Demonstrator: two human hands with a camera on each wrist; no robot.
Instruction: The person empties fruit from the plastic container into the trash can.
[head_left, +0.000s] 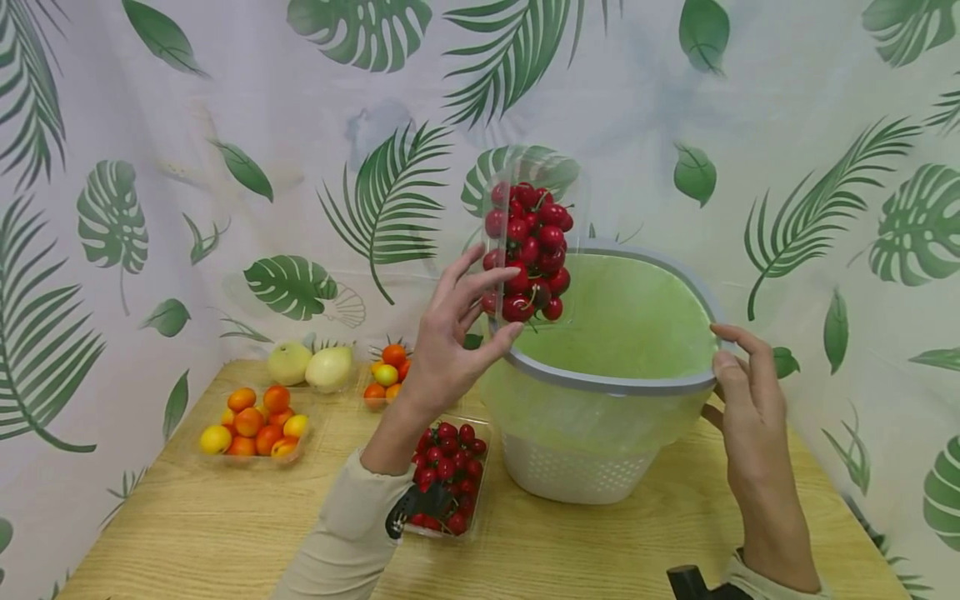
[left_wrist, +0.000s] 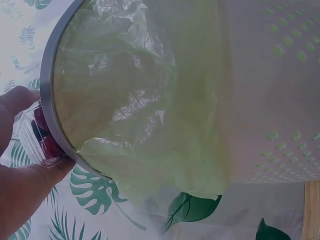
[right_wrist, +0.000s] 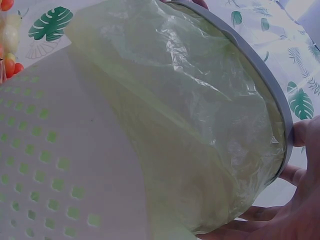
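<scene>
My left hand (head_left: 457,333) holds a clear plastic box of red cherries (head_left: 528,250), tilted up on end at the left rim of a bin. In the left wrist view, part of that box (left_wrist: 42,135) shows between thumb and fingers, behind the grey rim (left_wrist: 47,95). The white bin (head_left: 577,475) has a perforated lower wall and a thin green plastic bag (head_left: 630,317) lining it, folded outward over the top. My right hand (head_left: 757,408) grips the bin's grey rim (head_left: 675,385) on the right side, thumb outside; the right wrist view shows its fingers (right_wrist: 295,172) against the rim.
A second clear box of cherries (head_left: 450,467) sits on the wooden table (head_left: 225,533), partly behind my left wrist. Farther left are a box of orange and yellow tomatoes (head_left: 255,425), a smaller similar box (head_left: 386,375) and two pale round fruits (head_left: 330,369). A leaf-print curtain (head_left: 637,125) hangs behind.
</scene>
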